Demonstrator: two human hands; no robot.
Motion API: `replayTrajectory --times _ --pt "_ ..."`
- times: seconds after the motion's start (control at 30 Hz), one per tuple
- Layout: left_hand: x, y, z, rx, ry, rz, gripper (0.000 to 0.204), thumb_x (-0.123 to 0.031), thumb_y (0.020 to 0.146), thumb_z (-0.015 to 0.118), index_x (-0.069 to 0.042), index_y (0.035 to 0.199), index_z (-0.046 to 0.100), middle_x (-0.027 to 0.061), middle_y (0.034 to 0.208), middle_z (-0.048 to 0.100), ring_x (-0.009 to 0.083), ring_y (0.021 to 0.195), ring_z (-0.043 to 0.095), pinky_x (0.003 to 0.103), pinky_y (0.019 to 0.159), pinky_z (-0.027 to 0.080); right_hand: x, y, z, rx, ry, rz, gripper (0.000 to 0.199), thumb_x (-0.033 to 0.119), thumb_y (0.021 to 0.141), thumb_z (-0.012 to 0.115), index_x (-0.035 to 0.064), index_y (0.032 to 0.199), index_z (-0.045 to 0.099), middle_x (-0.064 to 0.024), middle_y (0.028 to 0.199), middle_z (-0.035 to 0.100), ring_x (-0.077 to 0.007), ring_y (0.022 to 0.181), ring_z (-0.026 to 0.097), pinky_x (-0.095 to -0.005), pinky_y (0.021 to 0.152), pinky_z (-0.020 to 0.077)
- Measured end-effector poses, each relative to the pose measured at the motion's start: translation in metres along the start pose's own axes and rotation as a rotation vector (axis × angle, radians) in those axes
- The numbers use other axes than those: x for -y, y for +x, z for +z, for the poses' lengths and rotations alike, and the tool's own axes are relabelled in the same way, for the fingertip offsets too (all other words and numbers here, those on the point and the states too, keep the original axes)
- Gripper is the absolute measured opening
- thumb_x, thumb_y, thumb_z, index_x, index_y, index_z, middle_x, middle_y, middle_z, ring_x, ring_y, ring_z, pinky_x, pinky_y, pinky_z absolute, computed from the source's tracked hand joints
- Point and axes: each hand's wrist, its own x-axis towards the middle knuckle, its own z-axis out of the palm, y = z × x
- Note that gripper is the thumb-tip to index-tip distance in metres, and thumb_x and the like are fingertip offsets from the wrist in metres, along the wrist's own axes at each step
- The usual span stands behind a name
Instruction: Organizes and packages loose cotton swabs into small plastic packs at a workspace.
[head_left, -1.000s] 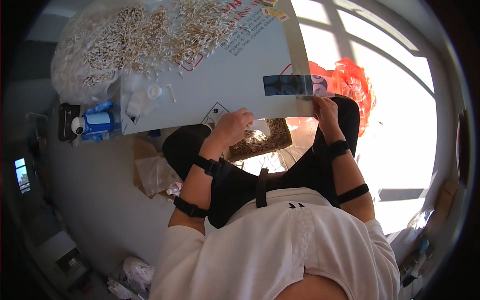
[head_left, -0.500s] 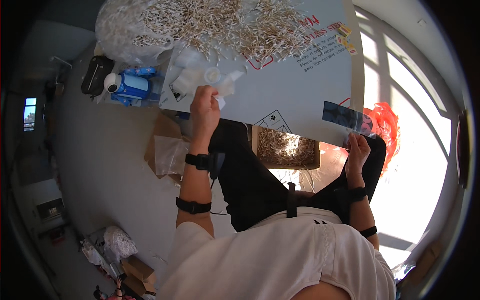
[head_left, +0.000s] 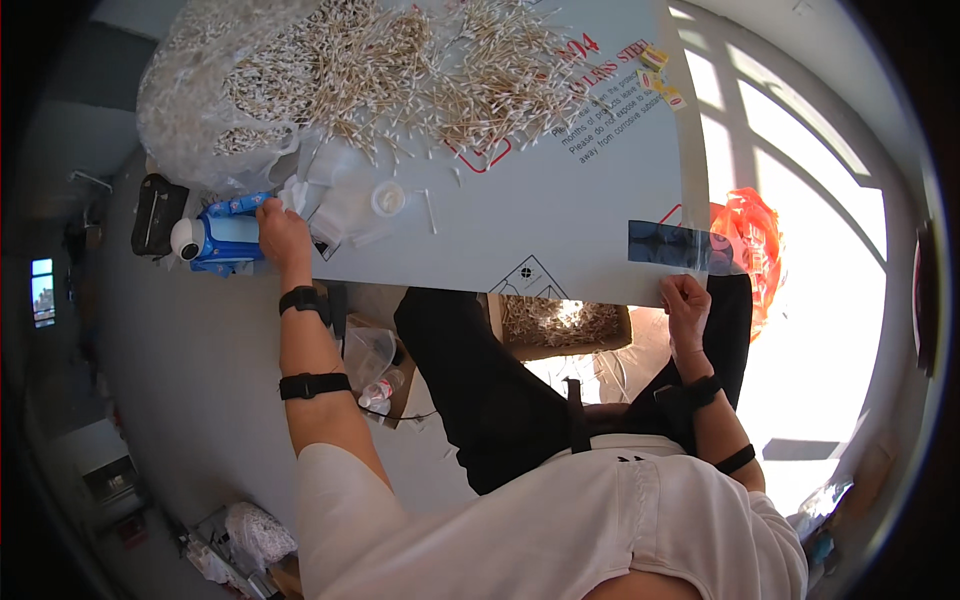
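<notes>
My left hand point(head_left: 285, 238) is at the left end of the board-topped table, its fingers closed by a crumpled white piece point(head_left: 294, 193) that seems pinched at the fingertips. Just left of it lies a blue and white bottle point(head_left: 232, 238) with a patterned blue strap. Right of that hand are clear plastic bags point(head_left: 340, 210), a small round white tub point(head_left: 388, 198) and a single cotton swab point(head_left: 432, 212). My right hand point(head_left: 686, 308) is curled closed at the table's front edge, below a dark strip of film point(head_left: 665, 243). What its fingers hold, if anything, is hidden.
Loose cotton swabs point(head_left: 370, 75) are heaped at the back, partly in a big clear bag point(head_left: 180, 110). A box of swabs point(head_left: 565, 325) stands below the table edge between my legs. A red plastic bag point(head_left: 750, 265) hangs at right; a black case point(head_left: 158, 215) lies far left.
My left hand has swung left from near the round tub to beside the bottle. The single swab now shows right of the tub. My right hand stays by the front edge; the view has shifted.
</notes>
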Motion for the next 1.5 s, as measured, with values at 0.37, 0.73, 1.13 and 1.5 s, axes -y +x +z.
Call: replayTrajectory --times 0.37,0.73,1.13,1.5 --pt "-0.163 -0.001 0.025 0.308 -0.414 0.058 0.009 -0.006 0.075 0.062 -0.005 0.083 0.067 0.0155 0.080 0.069 0.0345 0.078 0.067 0.042 0.070 0.052 0.001 0.005 -0.003 0.127 -0.186 -0.044 0.016 0.008 0.087 0.071 0.0000 0.079 0.059 0.0025 0.075 0.055 -0.0044 0.067 0.047 -0.0217 0.061 0.0402" --pt "-0.087 0.009 0.030 0.513 -0.726 -0.059 0.018 -0.010 0.074 0.073 -0.003 0.090 0.070 0.0112 0.078 0.069 0.0226 0.069 0.067 0.034 0.067 0.053 0.011 0.008 0.001 0.119 0.021 0.087 0.017 0.007 0.089 0.070 0.0029 0.076 0.059 0.0041 0.068 0.054 -0.0029 0.060 0.047 -0.0198 0.053 0.0365" --pt "-0.282 -0.022 0.037 0.438 -0.172 0.526 0.079 -0.024 0.066 0.081 -0.011 0.136 0.047 0.0100 0.139 0.045 0.0326 0.131 0.038 0.050 0.106 0.033 0.015 0.007 0.001 0.105 0.007 0.100 0.019 0.006 0.087 0.070 0.0024 0.074 0.058 0.0032 0.064 0.054 -0.0033 0.058 0.049 -0.0203 0.052 0.0384" --pt "-0.321 0.007 0.075 0.382 -0.168 0.715 0.064 -0.021 0.067 0.078 -0.009 0.126 0.055 0.0078 0.125 0.055 0.0299 0.122 0.044 0.050 0.098 0.035 0.018 0.007 0.002 0.087 -0.008 0.132 0.017 0.007 0.087 0.070 0.0026 0.074 0.060 0.0041 0.065 0.055 -0.0026 0.057 0.047 -0.0201 0.051 0.0365"
